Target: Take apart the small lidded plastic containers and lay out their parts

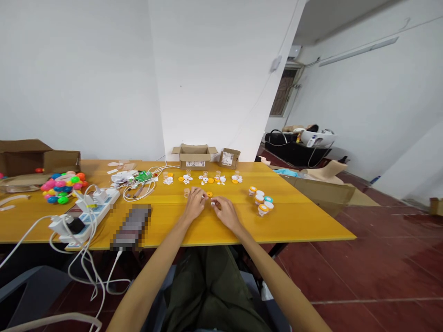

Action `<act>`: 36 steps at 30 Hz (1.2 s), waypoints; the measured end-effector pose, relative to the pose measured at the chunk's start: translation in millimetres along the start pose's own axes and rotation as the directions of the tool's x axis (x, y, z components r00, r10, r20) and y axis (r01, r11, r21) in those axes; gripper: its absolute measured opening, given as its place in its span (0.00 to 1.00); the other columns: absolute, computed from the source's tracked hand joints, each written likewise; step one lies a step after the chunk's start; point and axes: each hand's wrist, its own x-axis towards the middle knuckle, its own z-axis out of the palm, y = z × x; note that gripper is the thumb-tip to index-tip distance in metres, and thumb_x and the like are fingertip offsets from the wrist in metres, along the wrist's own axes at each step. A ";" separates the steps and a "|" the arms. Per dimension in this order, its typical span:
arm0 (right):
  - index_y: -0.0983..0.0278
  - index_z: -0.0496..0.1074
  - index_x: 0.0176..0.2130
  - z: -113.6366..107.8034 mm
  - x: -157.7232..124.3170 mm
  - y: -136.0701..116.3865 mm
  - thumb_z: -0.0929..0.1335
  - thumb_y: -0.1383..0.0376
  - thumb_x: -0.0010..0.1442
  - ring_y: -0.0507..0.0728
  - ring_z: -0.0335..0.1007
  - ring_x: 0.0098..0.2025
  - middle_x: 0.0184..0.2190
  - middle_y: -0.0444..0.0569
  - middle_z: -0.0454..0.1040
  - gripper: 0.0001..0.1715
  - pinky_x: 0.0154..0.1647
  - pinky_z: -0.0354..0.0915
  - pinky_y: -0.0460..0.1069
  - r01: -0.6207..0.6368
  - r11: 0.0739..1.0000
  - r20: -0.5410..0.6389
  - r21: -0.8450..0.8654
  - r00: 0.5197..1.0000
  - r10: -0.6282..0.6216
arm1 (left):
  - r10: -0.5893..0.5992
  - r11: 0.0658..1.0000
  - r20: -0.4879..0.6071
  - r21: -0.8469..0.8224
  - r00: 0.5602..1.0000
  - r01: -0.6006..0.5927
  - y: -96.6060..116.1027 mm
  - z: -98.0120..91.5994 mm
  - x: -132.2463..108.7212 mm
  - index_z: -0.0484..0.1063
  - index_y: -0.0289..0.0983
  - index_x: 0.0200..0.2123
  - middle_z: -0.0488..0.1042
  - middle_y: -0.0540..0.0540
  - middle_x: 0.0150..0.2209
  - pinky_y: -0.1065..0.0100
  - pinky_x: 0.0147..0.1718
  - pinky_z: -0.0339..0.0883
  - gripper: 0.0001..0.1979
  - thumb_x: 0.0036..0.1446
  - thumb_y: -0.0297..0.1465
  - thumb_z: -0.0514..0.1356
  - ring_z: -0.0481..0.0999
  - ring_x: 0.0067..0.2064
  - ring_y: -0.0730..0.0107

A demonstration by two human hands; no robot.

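Over the middle of the yellow table [221,233], my left hand [195,203] has its fingers closed around a small white part [204,196]. My right hand [224,210] pinches another small white piece [213,203], a short way to the right. Between and just beyond the fingertips lies an orange ring-shaped piece [209,194]. A clear cup [187,192] stands beside my left hand. Farther back, small piles of white and orange parts [188,179] lie in a row with clear cups. Right of my hands stands a group of lidded jars [263,210] with orange, white and teal lids.
An open cardboard box [194,159] and a smaller box [230,158] stand at the back edge. On the left are a phone [132,227], a power strip [93,216] with tangled white cables, a green circuit board [143,175] and colourful balls [64,185].
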 end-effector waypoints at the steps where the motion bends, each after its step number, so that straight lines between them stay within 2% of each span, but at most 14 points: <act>1: 0.59 0.78 0.40 0.2 0.1 0.0 0.64 0.68 0.63 0.57 0.76 0.39 0.37 0.48 0.80 0.12 0.44 0.68 0.51 -0.003 1.000 0.002 -0.008 1.000 0.003 | 0.003 1.000 0.002 0.006 1.000 -0.003 -0.1 -0.1 -0.1 0.74 0.42 0.34 0.73 0.46 0.36 0.57 0.48 0.60 0.06 0.61 0.27 0.59 0.66 0.46 0.56; 10: 0.59 0.78 0.40 -2.3 0.4 -5.5 0.67 0.67 0.63 0.58 0.74 0.43 0.38 0.49 0.79 0.09 0.47 0.65 0.51 -0.027 0.992 0.054 -0.119 0.998 0.033 | 0.011 0.999 0.059 0.050 0.998 -0.014 2.4 0.7 -1.2 0.76 0.42 0.33 0.73 0.44 0.43 0.54 0.52 0.57 0.09 0.59 0.23 0.58 0.63 0.50 0.56; 19: 0.58 0.79 0.40 -3.9 2.6 -13.9 0.67 0.66 0.64 0.59 0.72 0.48 0.41 0.50 0.78 0.09 0.48 0.62 0.52 -0.099 0.973 0.104 -0.209 0.987 0.123 | 0.052 0.994 0.094 0.096 0.994 -0.061 -3.6 6.4 -0.6 0.77 0.41 0.32 0.71 0.43 0.44 0.54 0.51 0.56 0.10 0.61 0.24 0.58 0.62 0.52 0.55; 29: 0.57 0.79 0.41 0.4 6.6 -12.2 0.68 0.67 0.64 0.60 0.71 0.47 0.41 0.50 0.77 0.10 0.48 0.61 0.52 -0.098 0.976 0.082 -0.194 0.990 0.116 | 0.055 0.983 0.072 0.169 0.996 -0.067 -1.4 4.8 1.4 0.81 0.43 0.33 0.73 0.42 0.42 0.52 0.53 0.56 0.11 0.62 0.26 0.58 0.63 0.52 0.54; 33: 0.56 0.79 0.41 1.9 7.3 -11.0 0.67 0.66 0.64 0.61 0.69 0.47 0.41 0.51 0.76 0.09 0.47 0.61 0.52 -0.090 0.975 0.066 -0.205 0.992 0.105 | 0.072 0.986 0.047 0.148 0.996 -0.079 -2.4 3.9 1.4 0.81 0.45 0.32 0.74 0.43 0.41 0.52 0.52 0.57 0.13 0.62 0.26 0.58 0.64 0.51 0.54; 36: 0.57 0.77 0.45 4.4 5.5 -9.7 0.68 0.64 0.63 0.62 0.68 0.49 0.45 0.53 0.74 0.10 0.48 0.62 0.53 -0.086 0.972 0.029 -0.218 0.995 0.095 | 0.043 0.994 -0.004 0.102 0.999 -0.042 -2.3 3.1 2.7 0.81 0.44 0.33 0.75 0.43 0.41 0.53 0.51 0.58 0.13 0.63 0.27 0.57 0.66 0.51 0.55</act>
